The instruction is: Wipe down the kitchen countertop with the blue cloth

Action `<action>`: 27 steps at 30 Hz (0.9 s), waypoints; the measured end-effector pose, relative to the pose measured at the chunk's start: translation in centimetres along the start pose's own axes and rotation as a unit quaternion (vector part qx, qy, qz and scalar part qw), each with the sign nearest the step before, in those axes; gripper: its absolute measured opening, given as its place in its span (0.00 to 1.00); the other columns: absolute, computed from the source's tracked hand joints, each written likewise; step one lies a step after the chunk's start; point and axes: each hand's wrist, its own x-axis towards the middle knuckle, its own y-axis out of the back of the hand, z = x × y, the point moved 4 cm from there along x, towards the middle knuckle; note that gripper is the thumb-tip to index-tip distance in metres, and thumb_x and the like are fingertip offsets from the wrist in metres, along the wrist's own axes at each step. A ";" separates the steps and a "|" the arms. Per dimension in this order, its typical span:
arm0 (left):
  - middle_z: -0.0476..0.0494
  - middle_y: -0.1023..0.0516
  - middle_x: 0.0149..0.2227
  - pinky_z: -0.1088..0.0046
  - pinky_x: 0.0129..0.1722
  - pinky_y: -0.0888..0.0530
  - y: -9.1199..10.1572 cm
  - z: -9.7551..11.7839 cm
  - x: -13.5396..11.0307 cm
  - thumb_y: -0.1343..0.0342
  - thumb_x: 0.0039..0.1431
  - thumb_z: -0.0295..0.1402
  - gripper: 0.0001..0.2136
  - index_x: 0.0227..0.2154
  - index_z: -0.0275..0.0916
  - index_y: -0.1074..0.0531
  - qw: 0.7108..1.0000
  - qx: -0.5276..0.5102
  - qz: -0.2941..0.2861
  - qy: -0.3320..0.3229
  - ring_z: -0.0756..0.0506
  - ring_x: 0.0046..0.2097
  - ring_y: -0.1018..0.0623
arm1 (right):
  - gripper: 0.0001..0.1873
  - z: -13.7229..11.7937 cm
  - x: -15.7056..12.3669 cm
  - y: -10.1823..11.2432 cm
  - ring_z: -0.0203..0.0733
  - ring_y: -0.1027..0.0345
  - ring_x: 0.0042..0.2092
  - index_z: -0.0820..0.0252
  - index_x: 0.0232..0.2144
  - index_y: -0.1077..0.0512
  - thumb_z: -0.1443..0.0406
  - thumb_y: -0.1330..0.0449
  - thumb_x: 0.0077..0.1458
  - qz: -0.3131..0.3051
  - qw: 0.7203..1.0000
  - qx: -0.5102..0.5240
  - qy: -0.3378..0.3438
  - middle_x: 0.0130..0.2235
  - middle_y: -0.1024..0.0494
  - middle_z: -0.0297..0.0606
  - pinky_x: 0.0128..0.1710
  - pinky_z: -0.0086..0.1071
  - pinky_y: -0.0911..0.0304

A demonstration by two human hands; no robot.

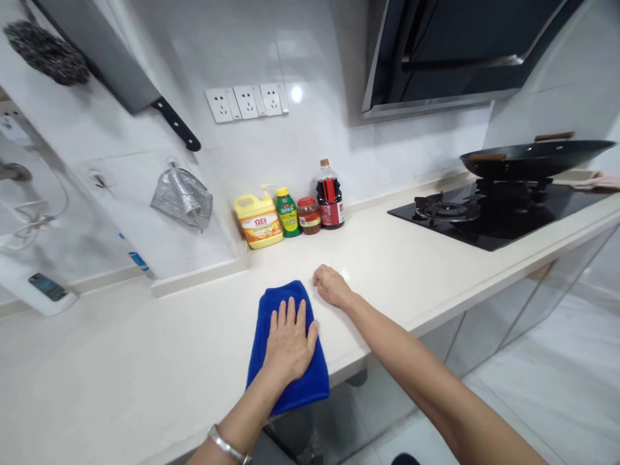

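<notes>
A blue cloth lies folded on the white countertop, its near end reaching over the front edge. My left hand presses flat on top of it, fingers stretched out and thumb apart. Just right of the cloth, my right hand rests on the counter with its fingers curled in. Nothing shows in that hand. Beyond both hands, a yellow detergent jug, a green bottle with a yellow cap, a red-lidded jar and a dark sauce bottle stand in a row by the wall.
On the right, a black gas stove bears a large wok under a range hood. A cleaver, steel scrubber and silvery cloth hang at left. A white bottle stands at far left.
</notes>
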 end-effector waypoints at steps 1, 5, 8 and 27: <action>0.33 0.57 0.71 0.49 0.70 0.52 0.0 0.3 0.2 0.68 0.68 0.47 0.30 0.68 0.36 0.55 1.000 0.002 -0.001 0.004 0.35 0.71 0.56 | 0.14 0.1 0.2 0.0 0.43 0.33 0.47 0.61 0.36 0.26 0.76 0.49 0.56 -0.002 1.000 0.001 -0.007 0.43 0.26 0.43 0.49 0.32 0.41; 0.31 0.58 0.70 0.47 0.69 0.50 0.2 1.7 0.9 0.68 0.68 0.46 0.31 0.68 0.34 0.54 1.000 -0.002 -0.005 0.004 0.32 0.71 0.56 | 0.14 1.0 0.9 0.3 0.44 0.33 0.47 0.63 0.37 0.25 0.76 0.49 0.56 0.005 0.999 0.002 -0.042 0.44 0.25 0.45 0.48 0.33 0.40; 0.30 0.58 0.70 0.45 0.69 0.50 0.2 2.6 1.5 0.67 0.68 0.47 0.31 0.68 0.33 0.54 1.000 -0.016 -0.007 -0.006 0.31 0.71 0.56 | 0.14 2.1 1.3 0.5 0.45 0.32 0.46 0.64 0.39 0.25 0.76 0.48 0.55 0.015 0.998 0.006 -0.066 0.43 0.25 0.48 0.47 0.33 0.39; 0.28 0.54 0.70 0.46 0.69 0.50 -0.2 5.3 10.3 0.69 0.67 0.46 0.32 0.67 0.31 0.50 0.999 -0.051 0.018 -0.001 0.30 0.71 0.53 | 0.14 7.1 1.8 2.0 0.37 0.27 0.40 0.60 0.34 0.23 0.77 0.46 0.52 0.004 0.963 0.261 -0.070 0.38 0.20 0.36 0.47 0.31 0.35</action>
